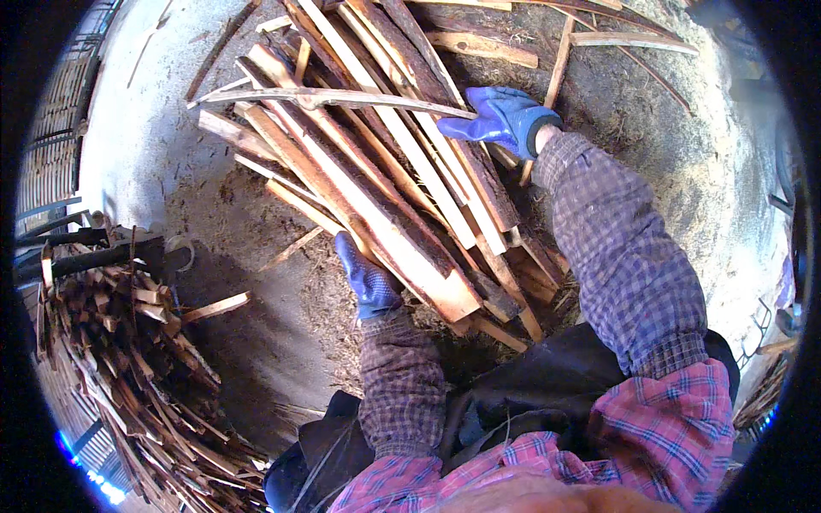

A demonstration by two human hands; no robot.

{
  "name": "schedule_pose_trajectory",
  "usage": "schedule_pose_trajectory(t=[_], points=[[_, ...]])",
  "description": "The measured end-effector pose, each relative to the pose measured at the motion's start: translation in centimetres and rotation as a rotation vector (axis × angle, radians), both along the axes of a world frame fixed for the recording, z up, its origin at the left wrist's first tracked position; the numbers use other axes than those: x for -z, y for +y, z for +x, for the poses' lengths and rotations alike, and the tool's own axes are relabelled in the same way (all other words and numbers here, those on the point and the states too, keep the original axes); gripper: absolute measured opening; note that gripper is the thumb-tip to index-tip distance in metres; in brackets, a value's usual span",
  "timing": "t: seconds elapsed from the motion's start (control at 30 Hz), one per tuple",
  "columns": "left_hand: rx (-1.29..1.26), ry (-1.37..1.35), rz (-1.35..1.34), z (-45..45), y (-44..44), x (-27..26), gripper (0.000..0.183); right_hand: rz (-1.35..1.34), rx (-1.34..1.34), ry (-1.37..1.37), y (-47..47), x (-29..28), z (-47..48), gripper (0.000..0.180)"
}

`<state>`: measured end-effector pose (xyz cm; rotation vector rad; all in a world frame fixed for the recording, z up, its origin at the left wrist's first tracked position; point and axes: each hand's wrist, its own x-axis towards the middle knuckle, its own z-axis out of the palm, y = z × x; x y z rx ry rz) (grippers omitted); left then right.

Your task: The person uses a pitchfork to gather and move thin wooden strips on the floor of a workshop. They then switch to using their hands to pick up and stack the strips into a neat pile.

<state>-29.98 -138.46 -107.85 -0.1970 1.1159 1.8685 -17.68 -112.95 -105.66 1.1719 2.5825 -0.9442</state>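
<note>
A loose heap of long wooden slabs and strips (378, 167), some with bark on their edges, lies on the floor before me. My right hand (503, 122), in a blue rubber-coated glove, grips the right end of a thin, slightly curved wooden strip (359, 97) that crosses over the heap. At the heap's lower left, my left hand (369, 279), gloved the same way, is against the edge of a pale slab (308, 208); its fingertips are partly hidden under the wood, so its grip is unclear.
A large stack of wood strips (141, 385) fills the lower left, beside a dark metal frame (96, 253). A short wood piece (218, 306) juts out near it. More strips (484, 48) lie beyond the heap, and sawdust and bark bits cover parts of the concrete floor.
</note>
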Motion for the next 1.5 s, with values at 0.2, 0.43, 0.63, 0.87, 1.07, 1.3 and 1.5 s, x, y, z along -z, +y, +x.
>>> schedule_pose_trajectory(t=[0.2,0.43,0.63,0.87,1.07,1.3,1.5], points=[[0.112,0.229,-0.133,0.1,0.1,-0.4,0.063,-0.087,0.053,-0.006,1.3,-1.2,0.3,0.081],[0.126,-0.166,0.365,-0.6,-1.7,0.8,0.068,-0.488,0.191,0.118,-1.1,-0.1,0.9,0.082],[0.059,-0.105,0.198,0.3,-1.6,1.2,0.055,-0.793,0.298,0.37,-3.2,-0.2,2.6,0.073],[0.111,0.033,0.04,3.3,-0.2,-1.6,0.049,-1.291,0.577,0.565,-3.8,0.1,6.1,0.059],[-0.001,0.104,0.076,1.2,-2.8,3.7,0.054,-1.292,0.077,0.51,-5.5,3.5,6.6,0.04],[-0.032,0.042,0.076,0.7,-3.0,4.5,0.054,-0.657,-0.094,-0.01,-4.6,-2.9,3.5,0.064],[-0.045,0.036,0.09,0.3,-3.0,5.1,0.055,-0.798,0.029,0.177,-5.7,-1.1,4.3,0.072]])
